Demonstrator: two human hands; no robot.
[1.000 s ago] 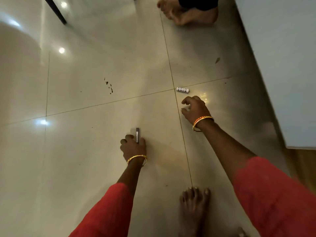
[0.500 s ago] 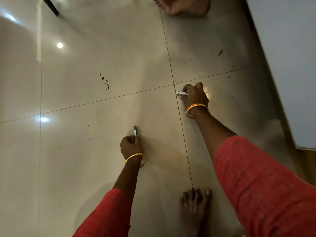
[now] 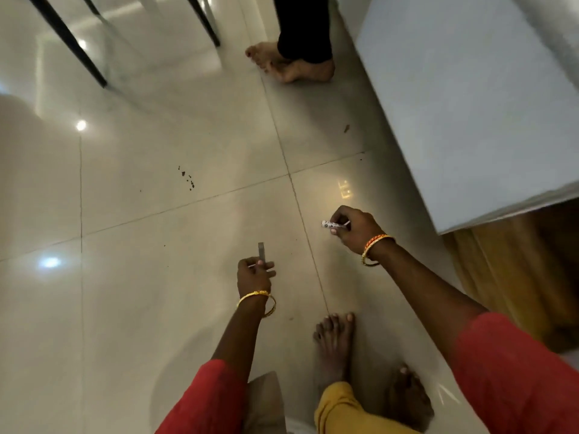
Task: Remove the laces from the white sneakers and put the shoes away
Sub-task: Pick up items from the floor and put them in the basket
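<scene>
moved: right hand (image 3: 355,228) has lifted white tube (image 3: 332,224) off floor (image 3: 156,277)
left hand (image 3: 255,277): pinches grey stick (image 3: 261,252)
risk: loose fingertip pinches could drop either

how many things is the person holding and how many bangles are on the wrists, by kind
small white patterned tube, in right hand: 1
slim grey stick, in left hand: 1
gold bangles, left wrist: 2
red and gold bangles, right wrist: 2, roughly
total: 6

One head-worn camera looks steeply down at the floor (image 3: 156,308) from standing height. The wearer's feet (image 3: 335,349) lie at 6 o'clock, another person's feet (image 3: 294,67) at 12, a white counter (image 3: 470,104) at 2.
</scene>
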